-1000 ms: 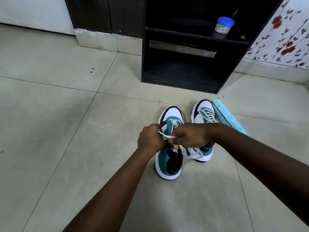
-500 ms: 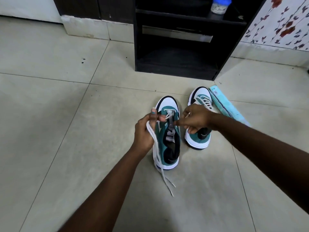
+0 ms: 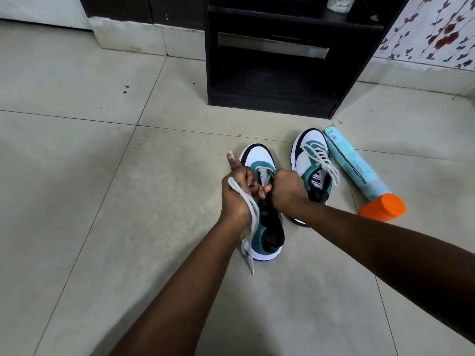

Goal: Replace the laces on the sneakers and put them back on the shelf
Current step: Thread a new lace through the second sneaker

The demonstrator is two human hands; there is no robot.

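Kneeling-view figure: unlacing the near sneaker (image 3: 267, 222), standing on the tiled floor (image 3: 102, 201) in front of the black shelf (image 3: 270, 80)

Left hand (image 3: 237, 194): gripping a bunch of loose white lace (image 3: 248, 209), fingers curled round it, thumb pointing up; lace trailing down past the wrist to the floor beside the heel

Right hand (image 3: 288, 191): curled over the tongue area, apparently pinching lace at the eyelets; fingertips hidden, so the exact grip not showing

Far sneaker (image 3: 312, 173): lying just right of the near one, laces slack but threaded

Spray can (image 3: 359, 173), teal with an orange cap, lying on the floor just right of the far sneaker; jar (image 3: 339, 2) sitting on the upper shelf board

Handling, as judgement: lace soft, limp and light, tangling easily and slipping through a loose fist; pinching near the tip for threading, pulling close to each eyelet rather than far along. Sneaker light and fairly stiff at the sole, likely tipping or sliding on smooth tile under a sideways pull; steadying at the collar or heel, lifting by the collar for shelving
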